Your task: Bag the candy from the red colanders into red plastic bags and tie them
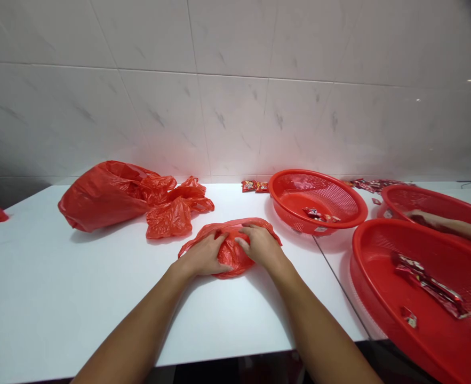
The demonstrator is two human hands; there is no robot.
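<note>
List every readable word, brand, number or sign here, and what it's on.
Nothing legible.
Small red printed packets by the white tiled wall: too small.
White sticker on, red-white packets in, the round red perforated plastic basket: too small.
Shiny red wrappers in the nearest large red plastic basket: blurred.

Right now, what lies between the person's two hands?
In the head view, part of a red plastic bag lies between the left hand and right hand.

No text is legible; print on small packets (248,186) and basket label (320,229) blurs.
</note>
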